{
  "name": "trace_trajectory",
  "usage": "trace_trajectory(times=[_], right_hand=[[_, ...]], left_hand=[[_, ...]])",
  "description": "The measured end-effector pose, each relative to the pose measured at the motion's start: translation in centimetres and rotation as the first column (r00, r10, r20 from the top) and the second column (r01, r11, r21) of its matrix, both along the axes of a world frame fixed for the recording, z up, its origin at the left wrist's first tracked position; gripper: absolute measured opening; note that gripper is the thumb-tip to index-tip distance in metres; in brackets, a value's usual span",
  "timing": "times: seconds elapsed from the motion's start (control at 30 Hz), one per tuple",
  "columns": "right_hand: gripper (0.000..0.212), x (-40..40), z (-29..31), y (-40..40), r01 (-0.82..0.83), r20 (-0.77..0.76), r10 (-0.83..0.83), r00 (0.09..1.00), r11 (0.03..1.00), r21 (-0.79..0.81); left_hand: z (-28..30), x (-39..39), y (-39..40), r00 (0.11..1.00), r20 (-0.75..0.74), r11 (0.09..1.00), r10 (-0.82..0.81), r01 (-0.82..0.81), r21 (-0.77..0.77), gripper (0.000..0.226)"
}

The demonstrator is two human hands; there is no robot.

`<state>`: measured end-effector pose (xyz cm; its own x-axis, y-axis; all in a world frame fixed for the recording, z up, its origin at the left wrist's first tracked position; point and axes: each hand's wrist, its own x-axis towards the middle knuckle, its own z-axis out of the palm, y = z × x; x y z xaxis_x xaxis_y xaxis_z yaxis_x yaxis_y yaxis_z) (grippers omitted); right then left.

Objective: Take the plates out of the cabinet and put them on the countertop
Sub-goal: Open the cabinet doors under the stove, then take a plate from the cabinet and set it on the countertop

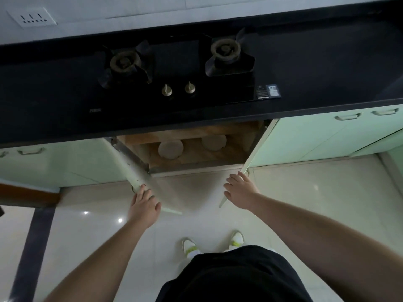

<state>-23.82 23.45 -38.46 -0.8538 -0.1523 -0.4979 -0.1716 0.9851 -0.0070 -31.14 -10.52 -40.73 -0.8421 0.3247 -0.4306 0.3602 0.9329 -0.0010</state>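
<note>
Black countertop point(305, 68) with a two-burner hob point(174, 68) spans the view from above, and under it we have the cabinet point(196, 147) open between two pale green doors, with two plates point(170, 149) lying flat, side by side but apart, on its wooden shelf. Our left hand point(144, 205) rests on the edge of the left door point(135, 171) with loosely bent fingers, and our right hand point(237, 190) curls its fingers over the edge of the right door point(255, 149). To do this well, we judge both doors should swing fully wide first, then each plate be lifted by its rim with both hands.
</note>
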Motion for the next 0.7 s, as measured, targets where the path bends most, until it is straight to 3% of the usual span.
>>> trace_trajectory(times=[0.17,0.5,0.7], right_hand=[[0.046,4.7,-0.4,3.2,0.041,0.019,-0.041,0.999,0.998,0.043],[0.047,9.8,0.0,9.4,0.340,0.063,-0.350,0.935,0.931,0.128],[0.047,9.2,0.5,8.8,0.389,0.049,-0.393,0.918,0.918,0.081]], left_hand=[[-0.2,1.3,0.3,0.997,-0.081,1.000,0.010,-0.012,-0.023,0.039],[0.1,0.9,1.9,1.000,0.010,0.965,0.012,-0.009,-0.260,0.052],[0.9,1.0,1.5,0.998,0.053,0.950,-0.024,0.040,-0.309,0.052]])
